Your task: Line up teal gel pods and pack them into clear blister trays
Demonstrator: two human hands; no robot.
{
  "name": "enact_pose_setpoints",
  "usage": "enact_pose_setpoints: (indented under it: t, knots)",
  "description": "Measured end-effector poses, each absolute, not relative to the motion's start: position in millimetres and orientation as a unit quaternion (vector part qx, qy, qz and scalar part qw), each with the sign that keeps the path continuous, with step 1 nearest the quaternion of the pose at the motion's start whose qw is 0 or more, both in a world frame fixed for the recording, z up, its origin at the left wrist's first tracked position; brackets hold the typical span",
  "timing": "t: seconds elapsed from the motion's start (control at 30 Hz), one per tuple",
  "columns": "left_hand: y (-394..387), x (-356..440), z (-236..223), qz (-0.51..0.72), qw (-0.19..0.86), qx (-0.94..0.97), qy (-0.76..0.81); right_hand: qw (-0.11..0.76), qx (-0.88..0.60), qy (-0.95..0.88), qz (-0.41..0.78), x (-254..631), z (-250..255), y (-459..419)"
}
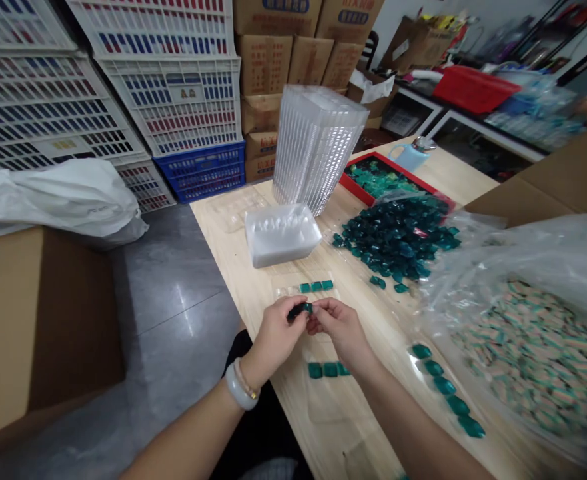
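Over the near edge of the wooden table, my left hand [279,332] is closed on a dark green wrapped candy [300,309]. My right hand [338,328] pinches at the right end of that same piece, fingertips touching it. Just beyond my hands, a clear plastic tray [286,291] holds a short row of green pieces [316,287]. Closer to me, more green pieces [330,369] sit in a row, partly hidden by my right forearm. A large heap of dark green pieces [398,233] lies on clear plastic to the right.
Tall stacked clear trays [318,143] and a small tray stack [283,235] stand behind my hands. To the right are a red tray [373,175], a light-blue mug [413,157], a bag of striped pieces [543,353] and a row of green pieces [444,385]. A cardboard box [48,333] stands left.
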State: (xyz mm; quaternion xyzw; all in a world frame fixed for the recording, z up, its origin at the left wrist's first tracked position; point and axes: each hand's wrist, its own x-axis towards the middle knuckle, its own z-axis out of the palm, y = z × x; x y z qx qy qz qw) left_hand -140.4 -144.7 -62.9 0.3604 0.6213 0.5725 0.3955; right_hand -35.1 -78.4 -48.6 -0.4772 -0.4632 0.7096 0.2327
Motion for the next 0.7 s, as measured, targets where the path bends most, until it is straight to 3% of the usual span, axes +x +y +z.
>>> enact_pose_setpoints:
  t: [0.3,0.47,0.6,0.7]
  knots:
    - [-147.2,-144.4,-66.7,0.531,0.451,0.360,0.621,0.190,-0.440,-0.512,0.713,-32.5,-55.2,-87.8]
    - [-146.1,-145.2,-65.6,0.517,0.518,0.314,0.605,0.252,-0.377,-0.669,0.589,-27.7,-62.6,-87.6]
    - [-145.3,-150.4,-66.3,0.525,0.576,0.230,0.582,0.220,-0.323,-0.748,0.536,-28.8,-60.6,-73.3]
    - [-145.5,-162.5,-63.3,0.574,0.565,0.166,0.569,0.206,-0.306,-0.829,0.421,-40.4,-56.2,-52.0]
